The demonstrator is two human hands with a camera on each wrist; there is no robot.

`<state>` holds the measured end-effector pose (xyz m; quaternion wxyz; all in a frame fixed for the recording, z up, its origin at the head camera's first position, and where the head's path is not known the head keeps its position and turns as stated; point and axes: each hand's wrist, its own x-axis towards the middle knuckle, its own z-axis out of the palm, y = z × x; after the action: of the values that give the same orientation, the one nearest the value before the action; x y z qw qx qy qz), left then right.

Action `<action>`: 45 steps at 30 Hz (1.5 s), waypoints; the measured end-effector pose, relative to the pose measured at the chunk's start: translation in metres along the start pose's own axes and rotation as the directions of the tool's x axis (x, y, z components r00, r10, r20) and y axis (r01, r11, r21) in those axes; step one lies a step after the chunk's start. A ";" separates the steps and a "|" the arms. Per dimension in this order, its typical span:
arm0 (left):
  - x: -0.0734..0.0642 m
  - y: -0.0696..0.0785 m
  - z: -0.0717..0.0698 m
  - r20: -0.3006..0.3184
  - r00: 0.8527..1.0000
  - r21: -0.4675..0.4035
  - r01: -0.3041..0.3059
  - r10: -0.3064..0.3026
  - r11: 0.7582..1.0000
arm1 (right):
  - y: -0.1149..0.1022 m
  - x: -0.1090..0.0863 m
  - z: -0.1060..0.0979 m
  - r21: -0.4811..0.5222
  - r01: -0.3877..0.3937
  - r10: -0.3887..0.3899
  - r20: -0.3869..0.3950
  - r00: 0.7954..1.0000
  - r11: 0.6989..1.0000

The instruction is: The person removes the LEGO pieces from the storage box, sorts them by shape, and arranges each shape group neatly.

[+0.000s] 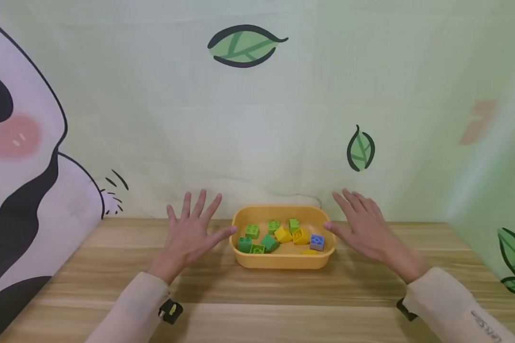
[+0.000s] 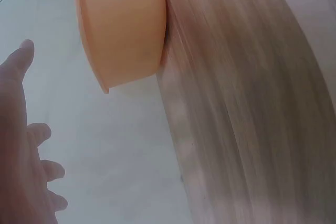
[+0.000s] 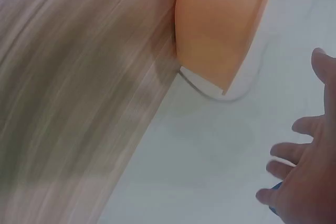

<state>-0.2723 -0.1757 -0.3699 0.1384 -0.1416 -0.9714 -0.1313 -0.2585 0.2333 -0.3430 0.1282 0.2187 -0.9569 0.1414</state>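
An orange-yellow plastic basket [image 1: 283, 261] with rounded ends stands on the wooden table. Inside lie several toy building blocks: a blue block [image 1: 316, 242], a yellow block [image 1: 301, 236], a dark green block [image 1: 270, 243] and a light green block [image 1: 252, 231] among them. To the basket's left, my left hand [image 1: 190, 238] is spread with fingers straight, its thumb near the rim. On the other side my right hand [image 1: 362, 228] is held with fingers extended, thumb tip by the right rim. Both hands hold nothing. Each wrist view shows the basket's outer wall [image 2: 123, 24] apart from the fingers.
Behind the table hangs a pale green backdrop [image 1: 154, 143] printed with leaves and a panda. A wood-grain tabletop [image 1: 283, 290] extends in front of the basket. Small black devices [image 1: 170, 311] sit at both wrists.
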 end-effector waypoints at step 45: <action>0.015 0.016 0.050 0.051 0.993 -0.683 0.113 -0.107 0.721 | -0.007 0.030 -0.009 0.206 0.023 -0.073 0.240 0.968 0.978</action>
<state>-0.2931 -0.1426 -0.4083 0.0643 -0.1253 -0.8617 -0.4875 -0.2798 0.2189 -0.3244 -0.0111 0.2695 -0.9406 0.2060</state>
